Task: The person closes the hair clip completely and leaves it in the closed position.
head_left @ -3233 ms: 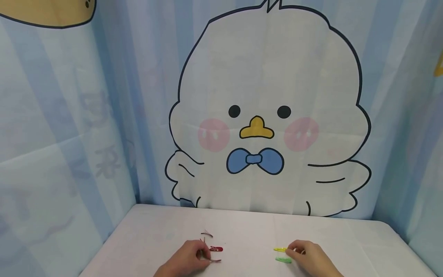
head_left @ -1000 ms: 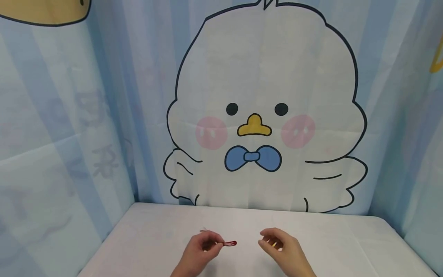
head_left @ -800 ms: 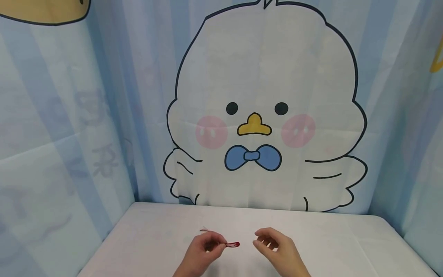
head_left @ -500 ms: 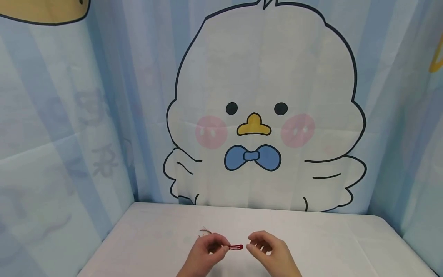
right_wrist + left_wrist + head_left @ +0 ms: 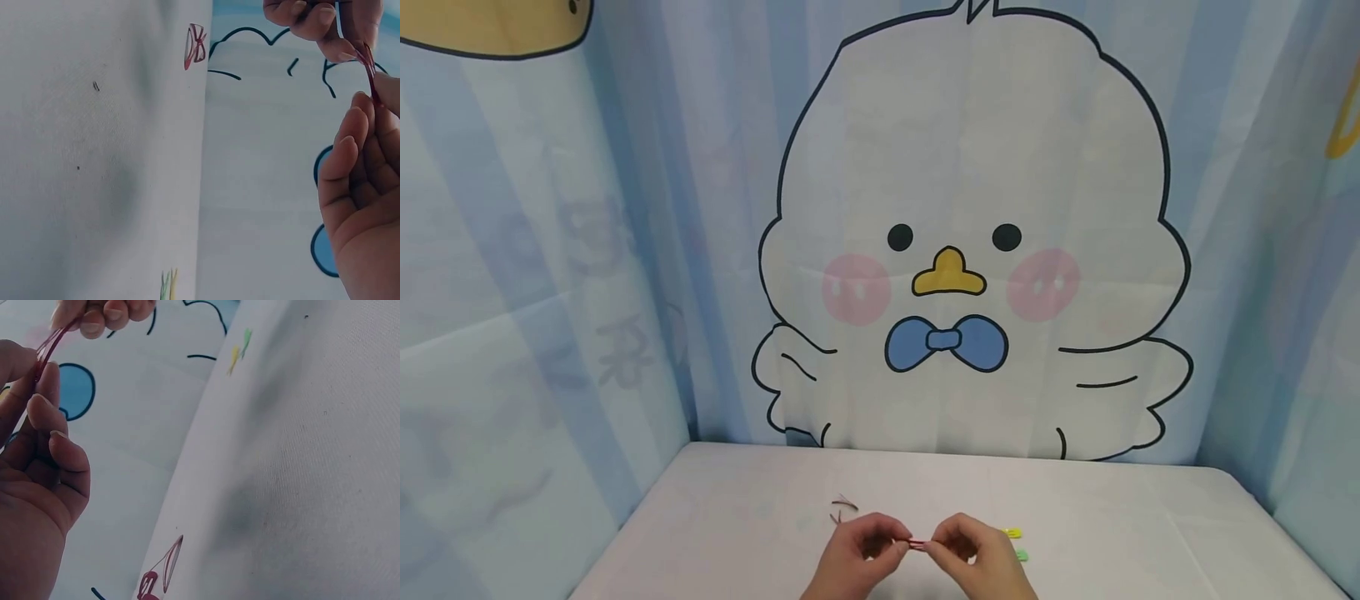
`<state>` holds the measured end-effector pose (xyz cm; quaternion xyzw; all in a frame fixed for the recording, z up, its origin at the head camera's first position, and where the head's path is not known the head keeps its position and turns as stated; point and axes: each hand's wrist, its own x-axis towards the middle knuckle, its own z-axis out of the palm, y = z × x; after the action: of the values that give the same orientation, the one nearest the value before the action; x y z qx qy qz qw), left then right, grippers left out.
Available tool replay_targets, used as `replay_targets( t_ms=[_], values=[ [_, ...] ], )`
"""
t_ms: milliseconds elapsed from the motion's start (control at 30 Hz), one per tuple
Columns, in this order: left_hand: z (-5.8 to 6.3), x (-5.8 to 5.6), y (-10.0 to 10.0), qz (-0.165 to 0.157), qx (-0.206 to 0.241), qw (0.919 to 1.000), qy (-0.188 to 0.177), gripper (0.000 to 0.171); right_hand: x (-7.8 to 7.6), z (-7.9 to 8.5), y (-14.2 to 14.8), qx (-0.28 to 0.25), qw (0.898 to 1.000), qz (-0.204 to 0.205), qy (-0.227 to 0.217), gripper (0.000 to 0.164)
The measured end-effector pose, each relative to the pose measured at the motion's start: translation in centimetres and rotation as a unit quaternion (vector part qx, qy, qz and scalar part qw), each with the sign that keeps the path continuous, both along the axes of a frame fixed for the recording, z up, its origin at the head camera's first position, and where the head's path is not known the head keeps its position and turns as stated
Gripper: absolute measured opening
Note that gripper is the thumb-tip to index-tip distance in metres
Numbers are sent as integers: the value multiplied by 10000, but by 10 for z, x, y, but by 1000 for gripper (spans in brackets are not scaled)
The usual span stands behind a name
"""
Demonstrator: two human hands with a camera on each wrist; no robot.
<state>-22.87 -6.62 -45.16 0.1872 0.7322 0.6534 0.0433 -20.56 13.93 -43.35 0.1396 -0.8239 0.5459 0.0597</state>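
A dark red snap hair clip (image 5: 917,545) is held above the table between both hands. My left hand (image 5: 859,554) pinches one end of it with thumb and forefinger. At the opposite end, my right hand (image 5: 973,554) pinches it the same way. Seen from the left wrist, the clip (image 5: 49,353) is slightly bowed, with its thin strips standing apart. Fingertips hide both of its ends. In the right wrist view the clip (image 5: 370,74) spans the short gap between the two hands.
Several red clips (image 5: 172,565) lie on the white table (image 5: 760,483) behind my left hand. A yellow clip (image 5: 1013,532) and a green clip (image 5: 1022,555) lie beyond my right hand, partly hidden by it. A curtain with a cartoon bird (image 5: 977,150) hangs behind the table.
My left hand has lifted the red clip off the table and moved right. My right hand has left the yellow and green clips, come left, and taken the clip's free end.
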Motion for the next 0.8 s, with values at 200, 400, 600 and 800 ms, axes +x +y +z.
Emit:
replay_targets(
  t_ms=[200, 400, 600, 800],
  values=[
    [-2, -1, 0, 3, 116, 9999, -41, 12, -1, -1, 1, 39, 9999, 9, -167, 17],
    [-2, 0, 1, 268, 32, 9996, 15, 8, -3, -4, -2, 132, 9997, 182, -47, 15],
    [-4, 1, 2, 494, -120, 9987, 43, 11, -3, -9, -5, 244, 9996, 133, 43, 15],
    [-6, 1, 5, 713, -238, 9971, 93, 9, -3, -10, -9, 377, 9991, -184, 104, 17]
  ],
)
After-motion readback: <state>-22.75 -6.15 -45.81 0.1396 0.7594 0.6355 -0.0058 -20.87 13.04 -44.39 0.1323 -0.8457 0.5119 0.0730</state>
